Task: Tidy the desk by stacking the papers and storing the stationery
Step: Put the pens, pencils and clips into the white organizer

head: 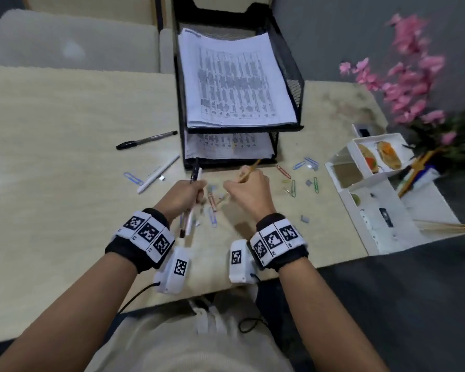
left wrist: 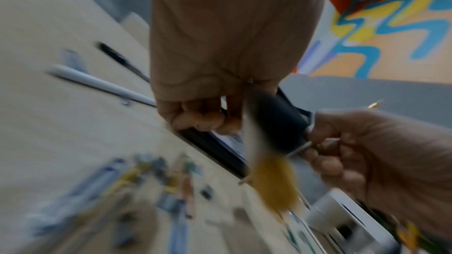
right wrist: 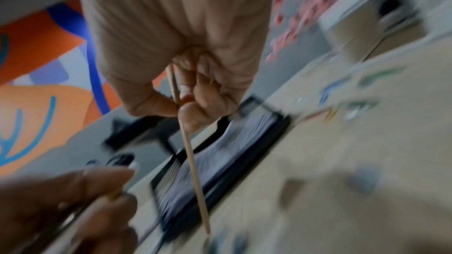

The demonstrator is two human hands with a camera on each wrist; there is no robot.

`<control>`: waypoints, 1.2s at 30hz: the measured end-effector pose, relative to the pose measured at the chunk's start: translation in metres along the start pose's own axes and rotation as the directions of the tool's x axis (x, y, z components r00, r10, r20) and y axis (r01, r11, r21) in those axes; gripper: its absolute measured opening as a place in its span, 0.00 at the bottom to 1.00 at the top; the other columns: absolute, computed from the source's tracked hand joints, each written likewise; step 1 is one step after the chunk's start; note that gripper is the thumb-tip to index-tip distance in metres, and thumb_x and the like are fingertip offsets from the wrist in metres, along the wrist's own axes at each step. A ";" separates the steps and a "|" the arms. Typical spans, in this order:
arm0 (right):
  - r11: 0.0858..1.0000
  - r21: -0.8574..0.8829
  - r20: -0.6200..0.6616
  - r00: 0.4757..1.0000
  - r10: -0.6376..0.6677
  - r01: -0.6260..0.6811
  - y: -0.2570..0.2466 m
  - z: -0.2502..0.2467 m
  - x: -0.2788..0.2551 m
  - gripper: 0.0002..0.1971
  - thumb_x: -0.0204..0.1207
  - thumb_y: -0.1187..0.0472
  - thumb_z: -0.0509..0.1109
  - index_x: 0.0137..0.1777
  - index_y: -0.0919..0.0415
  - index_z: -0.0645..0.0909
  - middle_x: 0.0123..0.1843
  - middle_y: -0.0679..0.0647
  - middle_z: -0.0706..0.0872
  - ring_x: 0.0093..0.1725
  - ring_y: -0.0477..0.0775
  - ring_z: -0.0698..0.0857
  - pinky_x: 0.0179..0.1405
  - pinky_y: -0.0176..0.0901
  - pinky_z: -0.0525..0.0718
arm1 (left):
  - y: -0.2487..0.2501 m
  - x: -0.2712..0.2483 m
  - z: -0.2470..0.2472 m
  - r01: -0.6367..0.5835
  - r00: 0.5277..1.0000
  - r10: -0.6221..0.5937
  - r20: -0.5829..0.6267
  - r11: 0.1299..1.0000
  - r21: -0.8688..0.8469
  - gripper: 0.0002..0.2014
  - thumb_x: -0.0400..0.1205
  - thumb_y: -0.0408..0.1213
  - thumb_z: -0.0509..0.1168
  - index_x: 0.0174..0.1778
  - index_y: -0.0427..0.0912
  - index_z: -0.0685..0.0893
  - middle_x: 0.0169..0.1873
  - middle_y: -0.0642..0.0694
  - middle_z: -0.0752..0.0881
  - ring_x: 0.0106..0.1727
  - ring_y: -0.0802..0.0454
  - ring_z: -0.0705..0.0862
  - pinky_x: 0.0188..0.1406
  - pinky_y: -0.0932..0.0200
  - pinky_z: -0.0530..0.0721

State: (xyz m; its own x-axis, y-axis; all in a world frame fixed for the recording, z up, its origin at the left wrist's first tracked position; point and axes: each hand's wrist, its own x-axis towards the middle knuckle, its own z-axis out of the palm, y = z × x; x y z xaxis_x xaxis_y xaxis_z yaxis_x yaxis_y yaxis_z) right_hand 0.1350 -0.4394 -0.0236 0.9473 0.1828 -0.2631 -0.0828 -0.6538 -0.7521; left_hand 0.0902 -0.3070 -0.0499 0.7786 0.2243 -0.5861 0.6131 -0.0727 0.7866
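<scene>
My left hand [head: 192,190] grips a bundle of pens [head: 188,220] just in front of the black mesh paper tray [head: 293,84]; their ends stick out above and below the fist. In the left wrist view the pens [left wrist: 271,138] are blurred. My right hand [head: 243,183], close beside it, pinches a thin wooden pencil [head: 250,170] that shows clearly in the right wrist view [right wrist: 193,161]. Printed papers [head: 234,81] fill the top tier, more papers [head: 226,146] the lower. A black pen [head: 147,140] and a white pen [head: 159,173] lie on the desk to the left.
Coloured paper clips lie scattered: a blue one [head: 133,178] at left, red [head: 283,171] and green ones [head: 293,187] at right, more under my hands. A white compartmented organizer [head: 373,210] stands at the desk's right edge, pink flowers [head: 414,76] behind it.
</scene>
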 end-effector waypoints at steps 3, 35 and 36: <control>0.994 0.108 -0.212 0.977 0.024 -0.001 0.030 -0.074 -0.006 0.07 0.63 0.67 0.69 0.29 0.60 0.73 0.26 0.57 0.79 0.28 0.52 0.79 0.30 0.38 0.77 | 0.035 -0.002 0.051 -0.135 0.980 0.097 0.172 0.965 0.225 0.19 0.87 0.48 0.51 0.36 0.40 0.76 0.32 0.46 0.76 0.32 0.51 0.74 0.34 0.60 0.69; 0.998 0.032 -0.883 0.465 0.055 -0.057 0.220 -0.333 0.007 0.16 0.72 0.74 0.66 0.61 0.68 0.76 0.58 0.64 0.81 0.53 0.51 0.78 0.48 0.28 0.67 | 0.169 0.057 0.430 -0.506 0.862 0.334 0.382 0.616 0.603 0.15 0.79 0.35 0.67 0.57 0.29 0.82 0.58 0.34 0.83 0.59 0.39 0.83 0.44 0.60 0.73; 0.998 -0.026 -0.848 0.530 0.005 -0.051 0.215 -0.335 0.013 0.12 0.74 0.72 0.66 0.57 0.68 0.78 0.57 0.63 0.81 0.51 0.49 0.77 0.48 0.27 0.68 | 0.169 0.058 0.430 -0.506 0.862 0.327 0.389 0.621 0.599 0.14 0.79 0.35 0.67 0.57 0.30 0.82 0.58 0.34 0.83 0.58 0.40 0.83 0.43 0.61 0.73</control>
State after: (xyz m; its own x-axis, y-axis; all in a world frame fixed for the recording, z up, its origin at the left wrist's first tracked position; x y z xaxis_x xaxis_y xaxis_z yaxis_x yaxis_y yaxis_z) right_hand 0.2331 -0.8238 0.0140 0.7641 -0.5290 0.3692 -0.1232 -0.6814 -0.7215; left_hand 0.2966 -0.7238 -0.0340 0.9231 -0.2081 -0.3233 0.0670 -0.7409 0.6683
